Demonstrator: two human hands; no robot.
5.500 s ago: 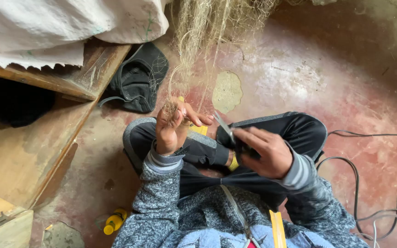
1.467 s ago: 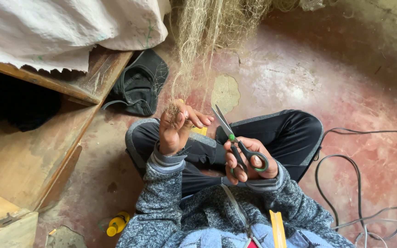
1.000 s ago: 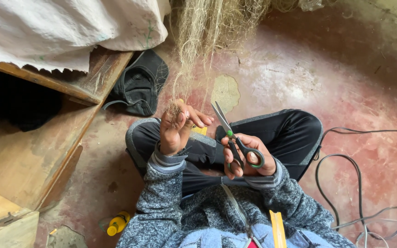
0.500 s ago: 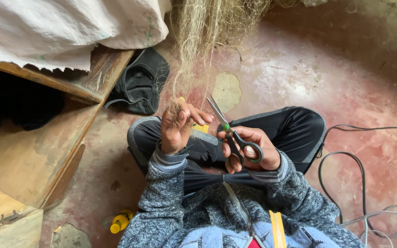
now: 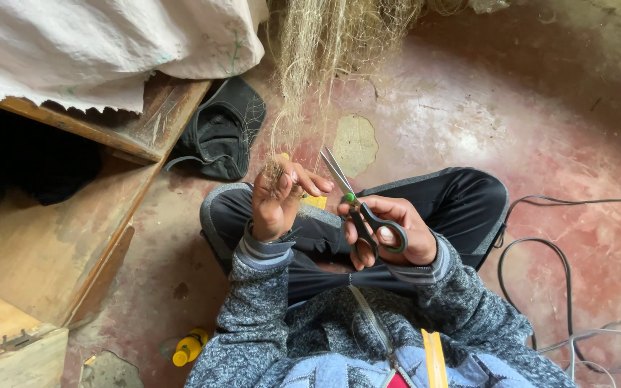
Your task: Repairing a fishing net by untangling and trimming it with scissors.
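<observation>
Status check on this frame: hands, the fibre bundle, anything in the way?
Left hand pinching the fibre strands. Right hand holding scissors, blades slightly parted, just short of the strands. Nothing between blades and fibre.

a plain home room: worn red cement floor (image 5: 512, 122), rough wooden bed frame (image 5: 73, 237) under a white sheet (image 5: 102, 43).

a worn red floor (image 5: 540, 129) with pale scuffs and a patch of bare grey cement (image 5: 354, 144) is seen in soft daylight. at left a wooden bed frame (image 5: 59, 244) is covered by a white sheet (image 5: 109, 43). a black cloth (image 5: 221, 129) is laid near it. cables (image 5: 576, 287) are trailed at right.
</observation>
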